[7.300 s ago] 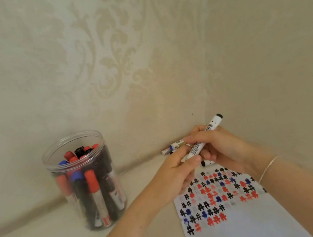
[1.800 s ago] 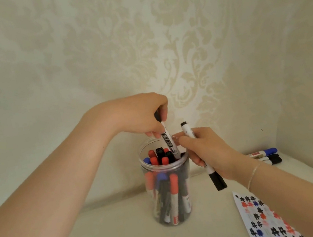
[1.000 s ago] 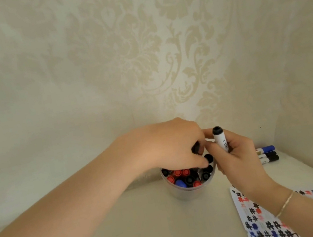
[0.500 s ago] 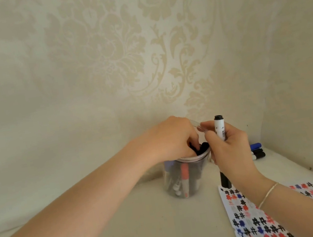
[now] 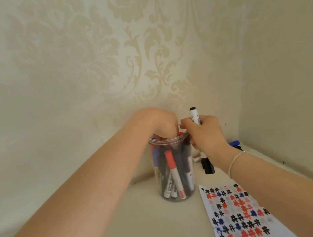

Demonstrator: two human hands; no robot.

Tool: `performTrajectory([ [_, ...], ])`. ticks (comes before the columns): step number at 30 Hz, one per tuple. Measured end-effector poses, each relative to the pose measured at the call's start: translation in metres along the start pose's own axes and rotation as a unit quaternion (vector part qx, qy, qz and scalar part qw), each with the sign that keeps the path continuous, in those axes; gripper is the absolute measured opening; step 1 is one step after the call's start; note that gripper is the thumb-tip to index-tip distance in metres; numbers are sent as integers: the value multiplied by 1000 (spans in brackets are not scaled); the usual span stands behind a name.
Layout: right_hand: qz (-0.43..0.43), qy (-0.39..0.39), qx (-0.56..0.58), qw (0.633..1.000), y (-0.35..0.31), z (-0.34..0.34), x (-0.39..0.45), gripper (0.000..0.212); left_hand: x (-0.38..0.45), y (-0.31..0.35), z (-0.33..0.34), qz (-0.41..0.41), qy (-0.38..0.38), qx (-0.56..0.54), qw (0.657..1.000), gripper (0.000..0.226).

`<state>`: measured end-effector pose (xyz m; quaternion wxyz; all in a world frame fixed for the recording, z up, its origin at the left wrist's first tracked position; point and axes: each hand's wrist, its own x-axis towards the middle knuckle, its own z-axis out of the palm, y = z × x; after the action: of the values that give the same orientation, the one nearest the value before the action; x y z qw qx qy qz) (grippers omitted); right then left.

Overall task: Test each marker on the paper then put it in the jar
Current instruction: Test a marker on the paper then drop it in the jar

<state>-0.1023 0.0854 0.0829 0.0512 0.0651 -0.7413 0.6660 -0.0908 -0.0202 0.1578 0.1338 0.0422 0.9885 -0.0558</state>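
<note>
At centre frame the left hand [image 5: 158,124] dips fingers-first into the crowded jar [image 5: 173,169] — its grip hidden, likely seating a marker — while the right hand [image 5: 205,135] clasps a black-capped marker [image 5: 196,119] upright beside the rim (paper [image 5: 250,224] lower right), ready to follow.

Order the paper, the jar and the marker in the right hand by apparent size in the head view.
1. Paper, cut by the frame edge.
2. Jar.
3. Black marker, partly hidden by the right hand.
The paper lies nearer the camera, so its lead is unsure.
</note>
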Motion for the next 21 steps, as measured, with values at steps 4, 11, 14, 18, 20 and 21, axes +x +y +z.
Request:
performTrajectory([
  [4,39,36,119,991,-5,-28,0,27,-4,-11,4,4,105,-96,990,18],
  [11,80,61,129,987,6,-62,1,38,-39,66,53,105,259,-214,936,36],
  [14,68,38,168,983,12,-69,-5,35,-20,75,66,114,174,-263,942,26],
  [18,77,-164,220,959,17,-92,-11,32,-6,78,63,143,93,-434,884,21],
  [20,85,-217,209,950,19,-105,-14,28,-7,78,64,147,30,-504,851,21],
  [21,86,-228,206,948,19,-110,-14,27,-8,80,67,155,7,-527,835,21],
])
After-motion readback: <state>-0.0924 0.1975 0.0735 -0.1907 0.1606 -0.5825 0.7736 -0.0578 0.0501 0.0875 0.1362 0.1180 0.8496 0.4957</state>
